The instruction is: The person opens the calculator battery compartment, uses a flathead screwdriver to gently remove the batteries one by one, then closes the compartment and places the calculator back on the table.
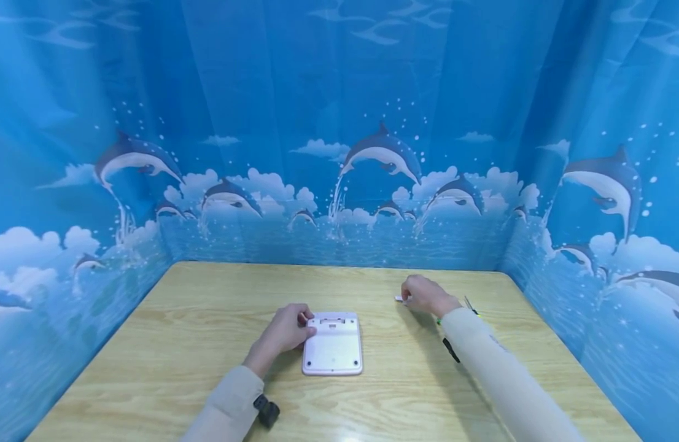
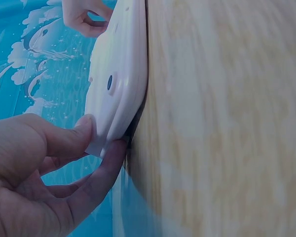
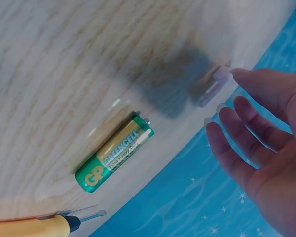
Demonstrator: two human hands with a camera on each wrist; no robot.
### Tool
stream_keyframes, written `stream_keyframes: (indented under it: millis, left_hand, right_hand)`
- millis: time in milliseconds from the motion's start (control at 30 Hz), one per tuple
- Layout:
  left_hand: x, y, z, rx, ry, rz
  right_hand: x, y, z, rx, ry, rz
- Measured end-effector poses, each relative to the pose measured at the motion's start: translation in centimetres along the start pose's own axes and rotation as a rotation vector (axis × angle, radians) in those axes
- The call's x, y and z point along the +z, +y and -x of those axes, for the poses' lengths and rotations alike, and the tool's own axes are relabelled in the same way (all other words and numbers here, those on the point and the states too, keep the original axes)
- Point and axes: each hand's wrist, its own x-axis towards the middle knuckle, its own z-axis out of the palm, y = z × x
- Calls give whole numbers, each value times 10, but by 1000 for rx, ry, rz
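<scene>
A flat white device (image 1: 334, 347) lies back side up on the wooden table, with small dark feet and a recess at its far edge; its front is hidden. My left hand (image 1: 287, 328) pinches its left edge between thumb and fingers, and in the left wrist view that edge is slightly off the table. Farther right, my right hand (image 1: 428, 294) has a small white cover piece (image 3: 214, 86) at its thumb tip, low over the table; the index finger is hidden there. Near that hand lies a green GP battery (image 3: 116, 155).
A screwdriver with a yellow handle (image 3: 29, 227) lies beside the battery, mostly behind the right sleeve in the head view. A blue curtain (image 1: 339, 233) with dolphins stands along the table's back and sides. Each wrist wears a small black camera.
</scene>
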Motion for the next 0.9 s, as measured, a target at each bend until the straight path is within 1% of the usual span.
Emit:
stream_keyframes:
  millis: [133,367,567,767,900]
  left_hand:
    - [1,-1,-1,0,0,-1]
    - [0,-1,-1,6,-3,-1]
    - [-2,1,0,7,7,3]
    - [-1,0,0,17,8,1]
    - [0,0,-1,1,4,6]
  right_hand:
    - [1,-1,-2,-7,-7,23]
    - [5,0,-5,-54,-7,47]
    - [5,0,-7,-54,24,57]
    - [12,0,-7,-67,5,69]
    - [13,-2,-7,-73,40,87]
